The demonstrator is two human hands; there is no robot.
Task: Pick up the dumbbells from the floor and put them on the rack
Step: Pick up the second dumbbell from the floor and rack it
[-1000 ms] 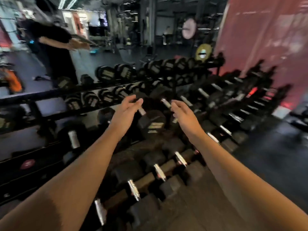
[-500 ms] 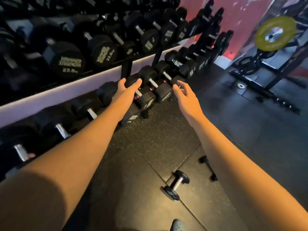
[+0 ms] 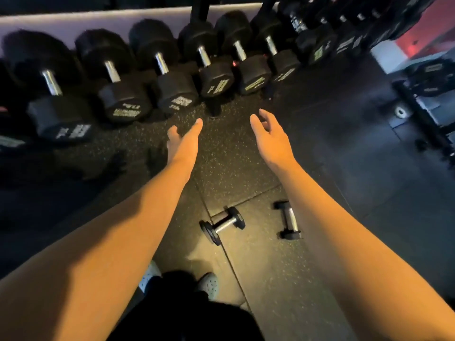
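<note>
Two small black dumbbells with chrome handles lie on the rubber floor between my forearms. The left small dumbbell lies at a slant; the right small dumbbell lies nearly straight, partly behind my right forearm. My left hand and my right hand are stretched forward over the floor, both empty with fingers apart, well above and beyond the two dumbbells. The rack's bottom row of large black dumbbells runs across the top of the view.
A rack upright's foot stands on the floor just ahead of my hands. My shoes show at the bottom centre. Other gym equipment with weight plates stands at the right. Speckled rubber floor tiles spread to the right.
My view has dropped from the upper rack down to the floor. The two small dumbbells now sit between my arms. Both hands stay open and empty.
</note>
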